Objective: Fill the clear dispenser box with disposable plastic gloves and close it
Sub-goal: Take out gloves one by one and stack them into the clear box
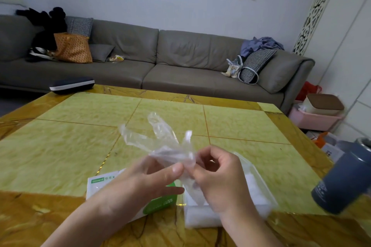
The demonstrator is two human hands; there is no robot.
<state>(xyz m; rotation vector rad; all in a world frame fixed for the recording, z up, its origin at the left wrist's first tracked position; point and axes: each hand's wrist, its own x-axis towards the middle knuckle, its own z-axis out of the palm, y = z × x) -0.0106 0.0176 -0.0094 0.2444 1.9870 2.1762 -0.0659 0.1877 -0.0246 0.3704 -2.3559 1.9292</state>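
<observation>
- Mid-task: clear dispenser box [259, 192] sits open on the counter [60, 146], under the right hand, already holding whitish gloves; how full is hard to judge.
- Both hands pinch one glove [158, 142] above the box: left hand [144, 182] grip by thumb and fingertips, right hand [216, 178] grip curled round it.
- Left: tuck in, close lid.
- Glove thin, crinkly, see-through film; box rigid clear plastic; green-white carton [158, 202] beside it.
</observation>
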